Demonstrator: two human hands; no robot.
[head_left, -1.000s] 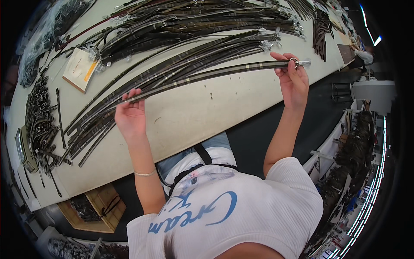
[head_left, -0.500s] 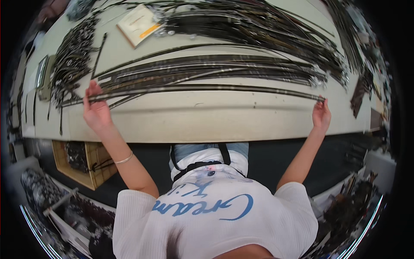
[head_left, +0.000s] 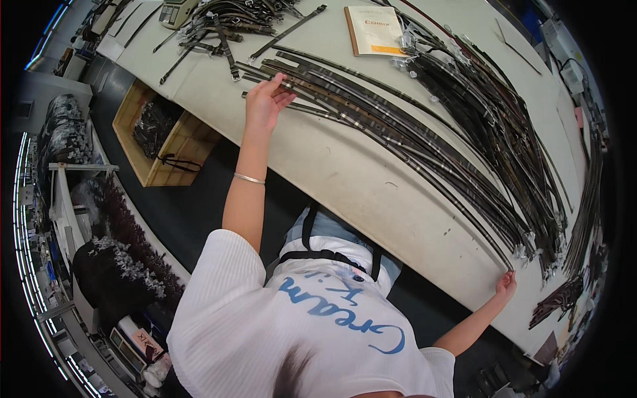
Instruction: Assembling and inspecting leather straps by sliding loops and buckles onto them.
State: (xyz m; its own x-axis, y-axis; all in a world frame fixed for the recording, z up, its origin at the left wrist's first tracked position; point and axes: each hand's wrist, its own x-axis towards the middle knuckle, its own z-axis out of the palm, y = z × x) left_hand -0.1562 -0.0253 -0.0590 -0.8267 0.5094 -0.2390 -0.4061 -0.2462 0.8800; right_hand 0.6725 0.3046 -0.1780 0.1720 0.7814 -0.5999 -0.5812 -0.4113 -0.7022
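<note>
From the head view, spread wide apart, the right hand (head_left: 506, 285) pinches one end of a dark belt (head_left: 479, 225) over the table (head_left: 345, 176); the left hand (head_left: 264, 106) touches it farther along, grip unclear, other belts (head_left: 424, 129) just beyond.

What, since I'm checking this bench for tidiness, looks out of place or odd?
One short strap lies alone, slanted beside the tangled pile of buckled straps, perhaps a stray. Small dark marks on the pale tabletop, near the long straps, may be stains. The held strap in the right hand shows no clear damage.
</note>
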